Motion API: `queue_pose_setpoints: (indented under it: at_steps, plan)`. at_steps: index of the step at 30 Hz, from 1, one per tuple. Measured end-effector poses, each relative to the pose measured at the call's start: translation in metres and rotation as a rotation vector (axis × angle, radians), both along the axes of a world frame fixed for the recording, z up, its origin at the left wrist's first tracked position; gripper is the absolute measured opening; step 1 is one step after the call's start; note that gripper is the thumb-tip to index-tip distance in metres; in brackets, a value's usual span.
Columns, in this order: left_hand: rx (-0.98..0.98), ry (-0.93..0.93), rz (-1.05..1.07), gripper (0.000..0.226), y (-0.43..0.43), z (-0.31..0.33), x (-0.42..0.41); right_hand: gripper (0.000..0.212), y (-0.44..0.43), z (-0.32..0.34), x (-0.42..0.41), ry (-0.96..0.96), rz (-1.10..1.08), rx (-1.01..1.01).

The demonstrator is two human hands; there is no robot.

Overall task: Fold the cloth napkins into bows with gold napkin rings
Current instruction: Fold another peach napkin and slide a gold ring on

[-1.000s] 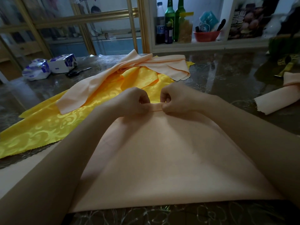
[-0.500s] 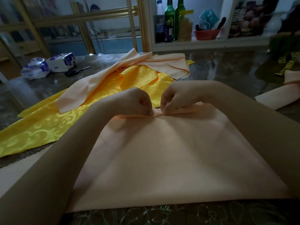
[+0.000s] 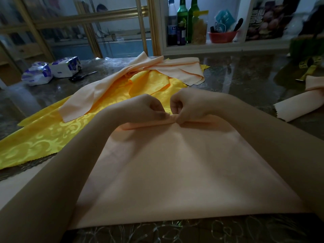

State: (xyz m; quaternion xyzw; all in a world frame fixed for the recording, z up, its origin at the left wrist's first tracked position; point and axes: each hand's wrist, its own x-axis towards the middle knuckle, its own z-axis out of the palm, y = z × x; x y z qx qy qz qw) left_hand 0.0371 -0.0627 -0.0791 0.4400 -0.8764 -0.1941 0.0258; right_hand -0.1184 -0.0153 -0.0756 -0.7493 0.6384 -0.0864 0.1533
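Where the smooth, matte peach napkin (image 3: 175, 172) lies flat before you on the glossy dark marble table (image 3: 236, 76), its far edge is rolled into a narrow pleat. Your left hand (image 3: 145, 109) and right hand (image 3: 189, 106), fingers curled, pinch that pleat at 12 o'clock. At 10 o'clock, shiny yellow damask cloth (image 3: 43, 137) spreads beneath crumpled peach napkins (image 3: 157, 67).

A home dining area: a dark marble-patterned table (image 3: 245, 79) beside gold-framed glass doors (image 3: 112, 28), with a white shelf (image 3: 219, 47) holding green glass bottles (image 3: 182, 20) and a red bowl (image 3: 221, 36).
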Motion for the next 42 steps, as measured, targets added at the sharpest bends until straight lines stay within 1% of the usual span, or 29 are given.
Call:
queue_pose_setpoints:
  at_steps: [2, 4, 6, 9, 11, 14, 16, 18, 19, 22, 26, 30, 32, 34, 37, 39, 42]
  plan:
    - [0.009, -0.010, -0.014, 0.005, 0.001, 0.002, 0.000, 0.018, 0.000, 0.000, 0.005, 0.060, 0.028, -0.016]
    - [0.008, -0.028, -0.034, 0.014, 0.002, 0.002, 0.000, 0.020, 0.000, 0.000, 0.009, 0.097, 0.047, -0.005]
    - [-0.023, -0.025, -0.038, 0.020, 0.003, 0.001, -0.001, 0.014, -0.001, 0.003, 0.009, 0.116, 0.055, 0.066]
    - [-0.091, -0.006, -0.069, 0.023, 0.006, -0.001, -0.004, 0.005, 0.001, 0.011, 0.004, 0.026, 0.050, 0.230]
    - [-0.102, -0.002, -0.080, 0.026, 0.007, -0.001, -0.005, 0.013, 0.002, 0.014, 0.000, -0.026, 0.054, 0.241]
    - [-0.007, -0.006, -0.045, 0.026, 0.003, 0.001, -0.001, 0.015, 0.000, 0.011, -0.002, -0.041, 0.035, 0.193]
    - [0.038, -0.038, -0.032, 0.020, 0.003, 0.005, 0.002, 0.013, -0.002, 0.008, -0.003, -0.095, 0.004, 0.192]
    - [0.059, -0.048, -0.016, 0.006, 0.005, 0.008, 0.003, 0.011, -0.003, 0.007, -0.005, -0.171, -0.031, 0.225]
    - [0.061, -0.040, -0.011, 0.003, 0.005, 0.010, 0.004, 0.009, -0.003, 0.007, -0.006, -0.187, -0.031, 0.240]
    - [0.051, -0.055, -0.026, 0.010, 0.007, 0.009, 0.003, 0.007, -0.002, 0.007, -0.006, -0.153, -0.005, 0.246]
    - [0.067, -0.079, 0.002, 0.022, 0.006, 0.004, -0.002, 0.011, 0.000, 0.010, 0.001, -0.056, -0.012, 0.192]
    - [0.047, -0.085, -0.047, 0.021, 0.008, 0.004, -0.006, 0.010, 0.003, 0.010, 0.008, -0.003, 0.005, 0.170]
    - [0.032, -0.110, -0.052, 0.019, 0.010, 0.005, -0.005, 0.019, 0.005, 0.009, 0.012, 0.027, 0.030, 0.199]
    - [0.070, -0.084, -0.037, 0.015, 0.009, 0.007, -0.002, 0.022, 0.006, 0.009, 0.014, 0.034, 0.050, 0.229]
    - [0.142, -0.009, -0.012, 0.006, 0.007, 0.011, 0.003, 0.014, 0.005, 0.009, 0.013, 0.024, 0.054, 0.245]
    - [0.163, -0.012, -0.012, 0.005, 0.006, 0.011, 0.005, 0.012, 0.004, 0.011, 0.011, -0.013, 0.051, 0.272]
    - [0.157, -0.049, -0.028, 0.010, 0.006, 0.009, 0.002, 0.013, 0.003, 0.013, 0.007, -0.080, 0.062, 0.371]
